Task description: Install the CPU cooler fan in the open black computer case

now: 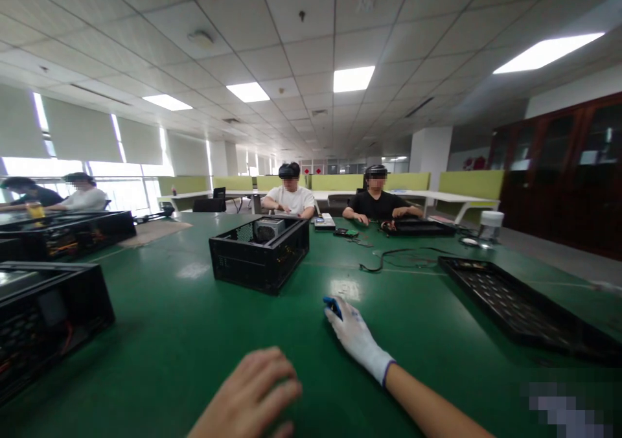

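Observation:
My left hand [255,392] is bare and reaches in at the bottom middle, over the green table [194,334]. Its fingers are loosely bent and a little apart, with nothing seen in them. My right hand [354,335] wears a white glove with a purple cuff and rests at the table, fingers curled. Something blue shows at its fingertips; whether this is the glove's coating or a small held thing, I cannot tell. Beyond both hands stands a black computer case [260,253], open at the top, with a grey power supply [269,229] inside.
More black computer cases [53,321] stand at the left. A black case panel [515,302] lies at the right, near a black cable [383,256] and a clear jar [490,227]. Two people [290,195] sit across the table, one with hands by a black tray-like part [418,227].

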`<state>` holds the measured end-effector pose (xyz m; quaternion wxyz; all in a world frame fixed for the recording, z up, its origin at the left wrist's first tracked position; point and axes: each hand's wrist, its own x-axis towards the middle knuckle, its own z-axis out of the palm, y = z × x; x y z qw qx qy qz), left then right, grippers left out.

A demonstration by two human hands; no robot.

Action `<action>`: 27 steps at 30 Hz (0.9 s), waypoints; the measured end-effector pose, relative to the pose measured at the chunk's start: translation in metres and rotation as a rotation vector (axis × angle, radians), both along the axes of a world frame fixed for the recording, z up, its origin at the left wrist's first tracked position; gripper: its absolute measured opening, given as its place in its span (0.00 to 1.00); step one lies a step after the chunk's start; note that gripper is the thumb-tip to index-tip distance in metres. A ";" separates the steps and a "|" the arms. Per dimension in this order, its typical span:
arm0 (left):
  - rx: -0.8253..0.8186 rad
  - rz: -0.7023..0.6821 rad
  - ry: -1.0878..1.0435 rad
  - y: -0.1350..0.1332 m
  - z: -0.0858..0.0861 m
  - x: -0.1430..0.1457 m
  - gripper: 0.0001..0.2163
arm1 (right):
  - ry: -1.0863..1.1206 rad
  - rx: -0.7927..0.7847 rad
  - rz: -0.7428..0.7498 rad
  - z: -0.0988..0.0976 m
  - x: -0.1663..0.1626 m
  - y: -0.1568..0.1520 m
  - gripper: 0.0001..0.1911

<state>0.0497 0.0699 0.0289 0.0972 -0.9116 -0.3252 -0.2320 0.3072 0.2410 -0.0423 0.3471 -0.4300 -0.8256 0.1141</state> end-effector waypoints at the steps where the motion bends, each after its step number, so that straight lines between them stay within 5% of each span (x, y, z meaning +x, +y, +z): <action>1: 0.030 0.128 -0.004 0.027 0.021 -0.009 0.17 | -0.002 0.003 -0.005 -0.001 0.000 0.001 0.14; 4: 0.063 0.398 -0.002 0.117 0.086 -0.040 0.24 | 0.010 0.007 -0.016 -0.002 0.001 0.001 0.15; 6: 0.022 0.518 0.032 0.171 0.112 -0.058 0.22 | 0.038 0.006 -0.028 -0.003 0.003 0.002 0.15; 9: -0.062 0.669 0.090 0.217 0.118 -0.073 0.15 | 0.104 -0.004 -0.055 -0.004 0.004 0.008 0.15; 12: -0.090 0.733 0.107 0.219 0.107 -0.071 0.16 | 0.183 -0.045 -0.097 -0.005 0.003 0.017 0.17; 16: -0.134 0.760 0.093 0.160 0.105 -0.032 0.19 | 0.279 -0.137 -0.175 -0.001 0.004 0.024 0.23; 20: -0.246 0.711 0.054 0.036 0.124 0.029 0.24 | 0.379 -0.250 -0.234 0.009 0.012 0.026 0.30; 24: -0.545 0.345 0.092 -0.078 0.160 0.059 0.13 | 0.426 -0.320 -0.195 0.012 0.020 0.028 0.34; 27: -0.570 0.107 0.245 -0.111 0.176 0.042 0.18 | 0.405 -0.330 -0.130 0.010 0.026 0.022 0.33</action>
